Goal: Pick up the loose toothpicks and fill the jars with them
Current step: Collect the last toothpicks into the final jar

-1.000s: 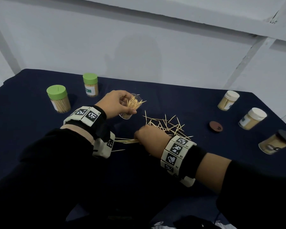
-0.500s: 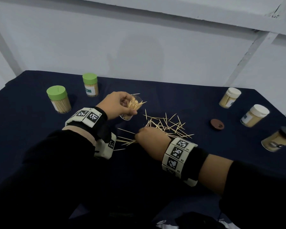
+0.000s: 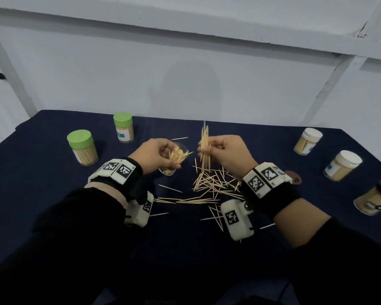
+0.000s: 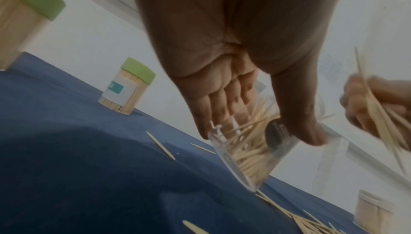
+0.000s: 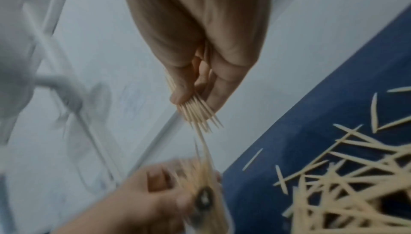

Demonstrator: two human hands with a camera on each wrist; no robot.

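My left hand [image 3: 156, 156] grips a clear open jar [image 3: 174, 159], tilted to the right and partly filled with toothpicks; the left wrist view shows the jar [image 4: 251, 151] between fingers and thumb. My right hand [image 3: 222, 150] pinches a bundle of toothpicks [image 3: 205, 148] upright, just right of the jar's mouth and above the table. In the right wrist view the bundle [image 5: 198, 114] fans out from thumb and fingers. A pile of loose toothpicks [image 3: 211, 183] lies on the dark blue cloth [image 3: 42, 183] below both hands.
Two green-lidded jars [image 3: 82, 147] [image 3: 123, 127] full of toothpicks stand at the back left. Two white-lidded jars [image 3: 308, 140] [image 3: 343, 165] and a dark-lidded jar [image 3: 376, 200] stand along the right. A brown lid [image 3: 294, 177] lies behind my right wrist.
My right hand has lifted from the table with a bundle of toothpicks and risen beside the jar's mouth. The left hand still holds the tilted jar in place.
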